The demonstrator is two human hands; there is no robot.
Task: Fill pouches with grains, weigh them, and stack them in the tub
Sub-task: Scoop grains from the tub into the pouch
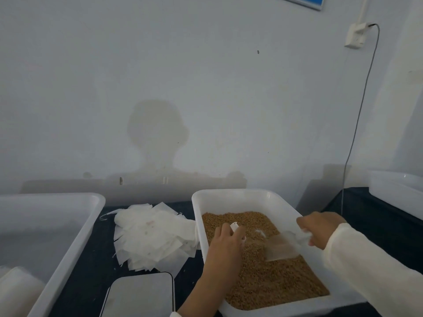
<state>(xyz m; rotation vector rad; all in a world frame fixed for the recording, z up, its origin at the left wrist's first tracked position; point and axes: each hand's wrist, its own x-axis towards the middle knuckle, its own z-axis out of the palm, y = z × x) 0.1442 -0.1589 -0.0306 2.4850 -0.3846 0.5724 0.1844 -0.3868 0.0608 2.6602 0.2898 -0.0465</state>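
Filling stage only: my left hand (225, 242) grips a pouch (237, 227) over the grains (270, 280), my right hand (320, 228) grips the clear scoop (282, 247); weighing and stacking in the tub (68, 252) remain.

On the worktop (91, 271), a tub (52, 225) sits at the left edge and a tray (229, 197) of grains (270, 282) right of centre. A pile of pouches (151, 234) lies between them, toward the back edge. A scale (139, 296) sits at the front edge, before the pile. A scoop (282, 247) rests in the grains.
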